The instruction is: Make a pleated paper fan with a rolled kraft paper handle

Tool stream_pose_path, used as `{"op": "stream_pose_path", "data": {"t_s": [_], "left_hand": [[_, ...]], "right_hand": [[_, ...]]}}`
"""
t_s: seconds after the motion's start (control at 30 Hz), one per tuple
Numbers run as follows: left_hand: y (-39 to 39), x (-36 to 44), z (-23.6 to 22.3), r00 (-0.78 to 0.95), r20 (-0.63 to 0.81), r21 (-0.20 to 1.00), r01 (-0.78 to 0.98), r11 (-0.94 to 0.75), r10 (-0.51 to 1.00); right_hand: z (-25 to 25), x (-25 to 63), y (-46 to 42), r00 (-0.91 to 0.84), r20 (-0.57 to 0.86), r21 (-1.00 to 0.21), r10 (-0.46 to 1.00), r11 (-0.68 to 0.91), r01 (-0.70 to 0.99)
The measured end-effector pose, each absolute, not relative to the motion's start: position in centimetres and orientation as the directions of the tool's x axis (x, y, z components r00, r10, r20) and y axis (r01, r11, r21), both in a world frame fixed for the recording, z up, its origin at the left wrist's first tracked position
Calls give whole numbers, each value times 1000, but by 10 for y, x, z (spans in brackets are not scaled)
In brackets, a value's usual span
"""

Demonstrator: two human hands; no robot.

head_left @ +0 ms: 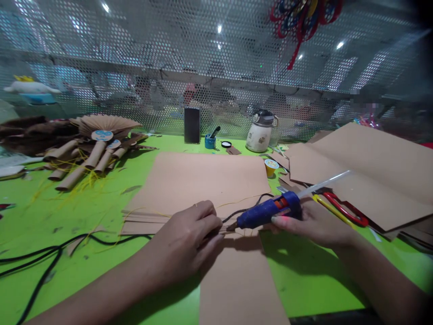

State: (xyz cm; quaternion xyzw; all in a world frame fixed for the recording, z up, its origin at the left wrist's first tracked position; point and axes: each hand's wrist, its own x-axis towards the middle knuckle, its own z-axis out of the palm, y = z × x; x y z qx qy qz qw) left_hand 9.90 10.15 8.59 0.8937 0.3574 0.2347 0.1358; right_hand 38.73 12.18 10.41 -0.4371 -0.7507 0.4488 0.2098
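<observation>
In my right hand [311, 223] is a blue hot glue gun [260, 214], a clear glue stick [326, 183] jutting from its back end. Its nozzle points left and reaches my left fingertips. My left hand [194, 234] is closed, pinching the folded edge of brown kraft paper [237, 275] that runs down to the table's front edge. How many layers lie between those fingers is hidden. Behind my hands lies a stack of flat brown paper sheets [209, 176]. A thin yellow strand [241, 200] rests across it.
Paper fans with cardboard-tube handles [101, 146] lie at left among yellow strands. A black cord [101, 241] crosses the green table. Scissors with red handles [347, 210] and large brown sheets [358, 171] lie at right. A bottle [260, 133], blue jar [210, 142] and phone [192, 126] stand behind.
</observation>
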Motion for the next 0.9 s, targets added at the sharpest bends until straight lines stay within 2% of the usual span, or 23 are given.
{"op": "stream_pose_path", "data": {"t_s": [0.3, 0.9], "left_hand": [[100, 98, 87, 602, 375, 448, 548, -706, 705], [101, 99, 87, 593, 458, 456, 482, -748, 662]], "right_hand": [[102, 398, 124, -504, -111, -849, 857, 182, 496], [102, 391, 122, -540, -78, -894, 838, 181, 410]]}}
